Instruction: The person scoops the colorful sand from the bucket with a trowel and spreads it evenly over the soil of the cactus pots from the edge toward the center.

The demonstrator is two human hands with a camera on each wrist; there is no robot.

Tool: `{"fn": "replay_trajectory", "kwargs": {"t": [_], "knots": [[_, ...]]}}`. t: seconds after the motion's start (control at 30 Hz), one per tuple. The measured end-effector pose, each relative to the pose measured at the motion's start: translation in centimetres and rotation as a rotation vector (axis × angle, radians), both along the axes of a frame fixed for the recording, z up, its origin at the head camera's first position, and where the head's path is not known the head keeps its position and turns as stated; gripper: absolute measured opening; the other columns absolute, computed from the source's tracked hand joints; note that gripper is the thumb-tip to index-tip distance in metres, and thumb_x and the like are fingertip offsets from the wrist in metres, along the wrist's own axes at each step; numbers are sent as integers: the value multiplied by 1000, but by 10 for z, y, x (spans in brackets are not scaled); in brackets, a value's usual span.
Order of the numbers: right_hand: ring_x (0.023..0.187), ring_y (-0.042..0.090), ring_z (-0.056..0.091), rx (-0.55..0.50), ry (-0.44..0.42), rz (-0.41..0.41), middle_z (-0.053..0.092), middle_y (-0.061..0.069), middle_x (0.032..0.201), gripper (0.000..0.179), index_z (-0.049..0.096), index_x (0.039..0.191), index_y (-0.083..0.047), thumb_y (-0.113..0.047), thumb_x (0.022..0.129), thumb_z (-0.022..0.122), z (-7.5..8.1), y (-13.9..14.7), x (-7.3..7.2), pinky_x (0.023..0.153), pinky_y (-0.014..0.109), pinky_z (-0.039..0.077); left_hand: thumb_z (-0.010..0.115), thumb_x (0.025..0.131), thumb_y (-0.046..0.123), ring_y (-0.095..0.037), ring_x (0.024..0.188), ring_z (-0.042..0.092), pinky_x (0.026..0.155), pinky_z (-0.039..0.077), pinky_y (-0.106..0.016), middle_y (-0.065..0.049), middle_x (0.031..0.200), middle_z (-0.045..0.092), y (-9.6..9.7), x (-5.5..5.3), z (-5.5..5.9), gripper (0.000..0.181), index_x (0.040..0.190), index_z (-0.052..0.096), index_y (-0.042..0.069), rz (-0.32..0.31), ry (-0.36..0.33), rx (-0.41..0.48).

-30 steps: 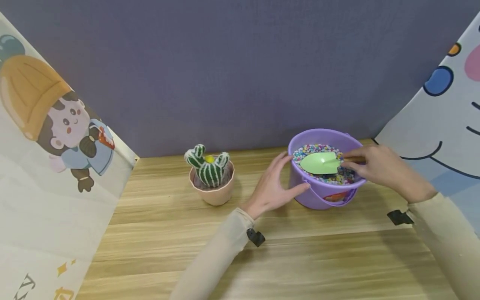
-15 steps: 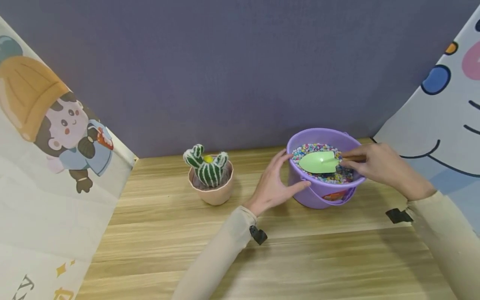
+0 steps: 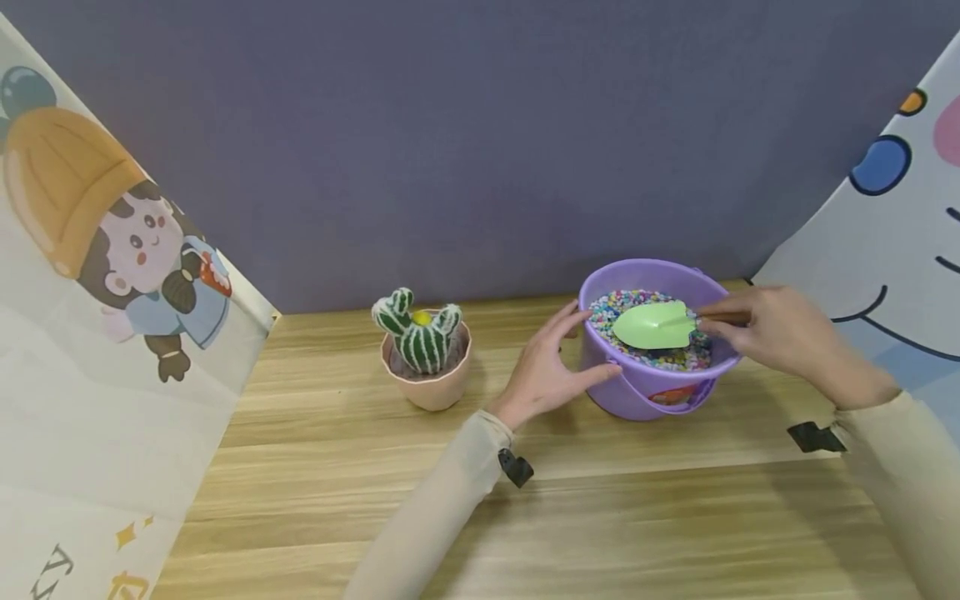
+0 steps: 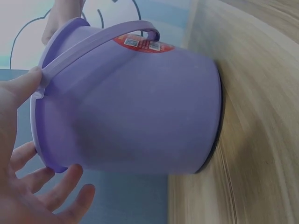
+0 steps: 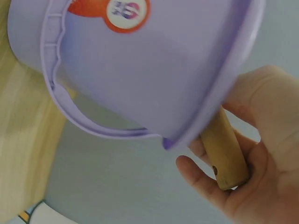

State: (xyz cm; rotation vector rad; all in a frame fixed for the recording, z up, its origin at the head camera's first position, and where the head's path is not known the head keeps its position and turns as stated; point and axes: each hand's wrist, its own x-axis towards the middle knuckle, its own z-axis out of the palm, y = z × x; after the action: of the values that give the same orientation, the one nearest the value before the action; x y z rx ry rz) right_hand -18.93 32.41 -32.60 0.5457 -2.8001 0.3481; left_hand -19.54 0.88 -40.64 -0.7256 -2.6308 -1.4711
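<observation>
A purple bucket [image 3: 630, 400] stands upright on the wooden table, filled with small multicoloured beads [image 3: 686, 360]. Over the beads, inside the rim, lies the light green blade of a small trowel [image 3: 654, 325]. My right hand [image 3: 783, 333] grips the trowel by its wooden handle [image 5: 224, 154], which shows below the bucket's rim in the right wrist view. At the bucket's left side my left hand [image 3: 543, 371] has its fingers spread, with thumb and fingertips right at the rim. The bucket's handle hangs down at the front. Part of the blade's underside is hidden.
Left of the bucket stands a green-and-white knitted cactus [image 3: 423, 346] in a pale pink pot [image 3: 431, 392]. A dark grey-blue panel [image 3: 450, 150] rises behind the table [image 3: 322, 500]. Printed cartoon panels enclose the left and right sides.
The trowel and my right hand have shifted slightly to the right over the beads. My left hand stays at the bucket rim, its thumb now touching it. The head view drifts a little.
</observation>
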Motion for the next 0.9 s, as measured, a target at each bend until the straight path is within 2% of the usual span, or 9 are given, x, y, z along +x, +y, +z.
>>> {"fn": "replay_trajectory", "kwargs": {"t": [0.13,0.3,0.4,0.5,0.67,0.8,0.9], "knots": [[66,8,50,26,5,-32,83,12,99,19,87,104,-11,-22,88,88,12,7,5,56,26,40,88,83,55,-16,134,62,109,55,-48,18,175,27,-1,-1,2,91,160,50,27,-5,-10,0],[67,12,50,75,-2,-62,82,13,95,19,85,105,-6,-20,92,83,24,16,8,58,29,39,90,82,53,-15,130,64,105,57,-41,18,173,30,0,-3,2,89,158,53,27,-5,-20,15],[67,15,52,119,15,-58,81,11,89,18,85,102,-5,-20,92,82,26,16,6,58,32,40,91,81,52,-15,129,65,105,58,-42,18,173,31,-1,-3,3,89,157,54,27,-6,-29,31],[67,16,55,129,29,-9,81,10,87,18,86,102,-6,-19,90,83,19,7,1,57,34,43,92,79,51,-16,128,66,105,58,-45,19,172,33,-2,-3,4,88,156,56,27,-2,-42,52],[63,11,52,48,55,101,82,11,90,16,86,103,-7,-16,90,83,1,-15,-9,52,28,39,93,78,51,-15,127,66,103,58,-42,20,170,34,-3,-3,6,88,155,57,26,8,-46,58],[60,6,49,-14,62,93,83,14,93,15,86,101,-5,-13,88,85,-7,-18,-10,50,25,36,93,78,52,-14,128,66,105,58,-44,21,170,34,-3,-3,5,89,155,57,27,6,-53,57],[53,4,43,-47,30,76,82,16,94,16,85,104,-4,-13,90,84,-9,-14,-10,46,25,34,94,78,51,-15,129,66,105,59,-47,22,170,33,-2,-4,4,89,155,56,27,0,-65,72]]}}
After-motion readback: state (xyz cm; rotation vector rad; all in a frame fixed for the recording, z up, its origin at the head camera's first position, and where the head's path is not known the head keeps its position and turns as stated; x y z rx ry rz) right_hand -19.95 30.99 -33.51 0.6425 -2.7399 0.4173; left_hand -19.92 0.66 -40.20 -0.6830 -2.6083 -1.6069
